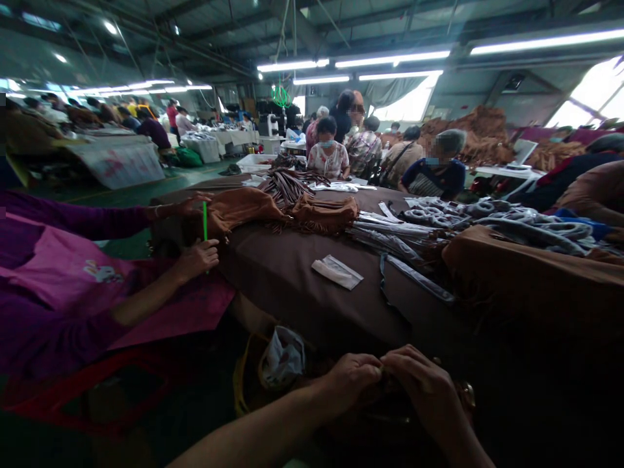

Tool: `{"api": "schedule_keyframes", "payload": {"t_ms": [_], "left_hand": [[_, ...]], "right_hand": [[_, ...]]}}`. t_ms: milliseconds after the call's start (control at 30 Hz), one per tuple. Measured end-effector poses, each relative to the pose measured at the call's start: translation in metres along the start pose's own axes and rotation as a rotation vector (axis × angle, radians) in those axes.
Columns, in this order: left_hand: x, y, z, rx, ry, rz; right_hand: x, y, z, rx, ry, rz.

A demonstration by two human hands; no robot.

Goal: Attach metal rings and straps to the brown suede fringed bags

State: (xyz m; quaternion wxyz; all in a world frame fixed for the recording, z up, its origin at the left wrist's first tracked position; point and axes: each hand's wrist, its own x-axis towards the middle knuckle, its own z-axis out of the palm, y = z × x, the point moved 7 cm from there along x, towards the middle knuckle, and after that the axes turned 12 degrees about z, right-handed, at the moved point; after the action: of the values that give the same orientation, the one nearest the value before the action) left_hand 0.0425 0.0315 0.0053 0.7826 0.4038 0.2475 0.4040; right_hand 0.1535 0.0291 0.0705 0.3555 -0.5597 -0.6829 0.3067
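Observation:
Low in the view, my left hand (350, 380) and my right hand (420, 377) meet at the fingertips, both closed in a pinch. Whatever sits between the fingers is too small and dark to make out. Beneath them, close to my body, lies a dark brown item with a shiny gold-coloured metal fitting (467, 394) beside my right hand; deep shadow hides its shape. On the brown-covered table (283, 273) ahead rest a small clear plastic packet (338, 271) and a thin dark strap (385, 286). A crumpled white plastic bag (283, 357) is left of my left hand.
At the left, a person in a pink apron (88, 260) holds a bright green stick (205, 221) by brown suede pieces (248, 209). Plastic-wrapped strips (394, 234) and a large brown suede piece (531, 266) cover the right side. A red stool (73, 396) stands lower left.

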Motion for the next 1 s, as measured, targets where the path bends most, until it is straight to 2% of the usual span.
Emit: {"api": "schedule_keyframes", "payload": {"t_ms": [100,267,433,567,700,900,1000], "left_hand": [[0.0,0.009,-0.001,0.012,-0.039,0.041],[-0.003,0.014,-0.009,0.203,-0.066,0.061],[-0.005,0.01,-0.017,0.401,-0.048,0.107],[-0.007,0.006,-0.026,0.469,0.037,0.114],[-0.011,0.011,-0.023,0.556,0.019,0.108],[-0.012,0.008,-0.024,0.578,0.026,0.082],[-0.011,0.003,-0.026,0.557,0.023,0.068]], "right_hand": [[-0.003,0.022,0.004,0.098,0.017,0.245],[-0.012,0.028,0.017,0.245,-0.039,0.362],[-0.023,0.047,0.022,0.365,0.053,0.569],[-0.031,0.049,0.025,0.445,0.121,0.573],[-0.038,0.05,0.026,0.451,0.149,0.585],[-0.042,0.067,0.041,0.669,0.026,0.675],[-0.04,0.067,0.046,0.74,-0.008,0.699]]}}
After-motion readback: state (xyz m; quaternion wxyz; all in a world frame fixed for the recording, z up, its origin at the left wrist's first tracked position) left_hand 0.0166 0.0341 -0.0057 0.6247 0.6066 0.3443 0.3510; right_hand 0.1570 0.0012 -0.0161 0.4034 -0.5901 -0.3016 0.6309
